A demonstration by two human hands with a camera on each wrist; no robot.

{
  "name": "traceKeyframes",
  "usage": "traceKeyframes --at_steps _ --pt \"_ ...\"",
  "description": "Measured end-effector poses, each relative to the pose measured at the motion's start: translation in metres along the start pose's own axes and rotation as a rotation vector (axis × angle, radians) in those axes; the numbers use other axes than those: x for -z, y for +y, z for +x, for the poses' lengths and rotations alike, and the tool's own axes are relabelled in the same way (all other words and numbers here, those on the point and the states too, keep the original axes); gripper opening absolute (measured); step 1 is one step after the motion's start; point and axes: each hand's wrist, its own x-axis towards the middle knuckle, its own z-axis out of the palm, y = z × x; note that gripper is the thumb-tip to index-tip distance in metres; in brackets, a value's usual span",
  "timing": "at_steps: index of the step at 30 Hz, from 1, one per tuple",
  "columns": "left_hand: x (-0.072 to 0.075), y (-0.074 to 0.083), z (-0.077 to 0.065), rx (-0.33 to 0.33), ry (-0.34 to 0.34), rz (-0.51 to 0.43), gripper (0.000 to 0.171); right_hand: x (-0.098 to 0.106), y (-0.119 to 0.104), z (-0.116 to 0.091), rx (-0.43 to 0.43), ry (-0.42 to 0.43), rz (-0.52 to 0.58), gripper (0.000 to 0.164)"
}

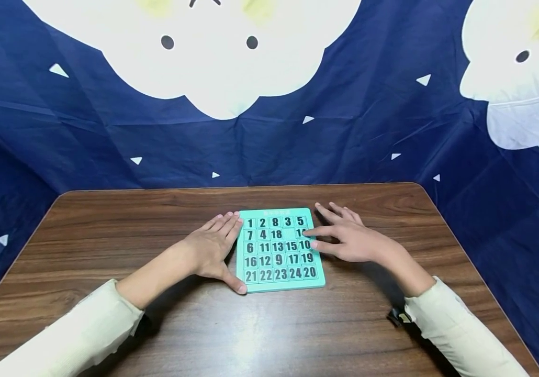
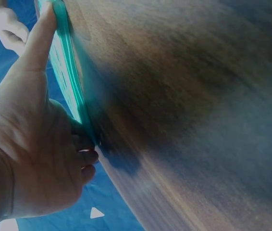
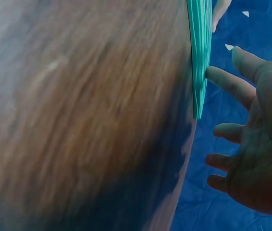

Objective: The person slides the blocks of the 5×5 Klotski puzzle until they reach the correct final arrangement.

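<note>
A turquoise number slide puzzle (image 1: 285, 285) lies flat on the table, its numbered tiles in rows, with a vacant slot (image 1: 288, 234) in the second row. My left hand (image 1: 213, 248) spans the puzzle's left side, fingertips along the upper left edge and thumb at the lower left corner. From the right reaches my right hand (image 1: 356, 241), its index fingertip on the second row's last tile, whose number it partly covers. The right thumb is at the puzzle's right edge; the other fingers are spread beyond that edge. In the right wrist view the index fingertip meets the puzzle's face (image 3: 206, 72).
The brown wood-grain table (image 1: 123, 225) reaches back to a dark blue cloth (image 1: 250, 146) printed with white cloud shapes and small triangles. Pale sleeves (image 1: 86, 319) cover both forearms, and a dark strap piece (image 1: 396, 317) shows beneath the right cuff.
</note>
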Motion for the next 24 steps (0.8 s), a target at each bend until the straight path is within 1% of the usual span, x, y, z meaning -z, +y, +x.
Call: traceKeyframes --at_steps 3,5,7,9,12,14,17,21,24 --pt "0.0 0.001 0.001 -0.001 -0.001 0.003 0.166 0.002 -0.001 -0.002 -0.002 0.019 -0.002 0.044" --pt "0.001 0.001 0.001 0.0 -0.004 0.005 0.166 0.001 -0.006 0.002 0.02 0.034 -0.015 0.046" --pt "0.001 0.001 0.001 0.003 -0.007 0.005 0.166 -0.001 -0.014 0.008 0.052 0.03 -0.033 0.048" --pt "0.001 0.001 0.001 0.006 -0.007 0.003 0.166 -0.005 -0.023 0.016 0.089 0.008 -0.046 0.051" --pt "0.0 0.0 0.001 0.008 -0.006 0.002 0.166 -0.01 -0.035 0.025 0.111 -0.055 -0.056 0.054" --pt "0.0 0.0 0.001 0.009 -0.006 0.0 0.166 -0.012 -0.039 0.028 0.105 -0.086 -0.059 0.055" --pt "-0.001 0.0 0.002 0.01 -0.009 0.0 0.166 -0.011 -0.038 0.024 0.078 -0.102 -0.077 0.053" --pt "0.0 0.0 0.002 0.012 -0.017 0.004 0.166 -0.006 -0.03 0.014 0.033 -0.083 -0.08 0.049" --pt "0.0 0.0 0.002 0.011 -0.021 0.01 0.166 -0.003 -0.027 0.013 0.02 -0.057 -0.06 0.048"
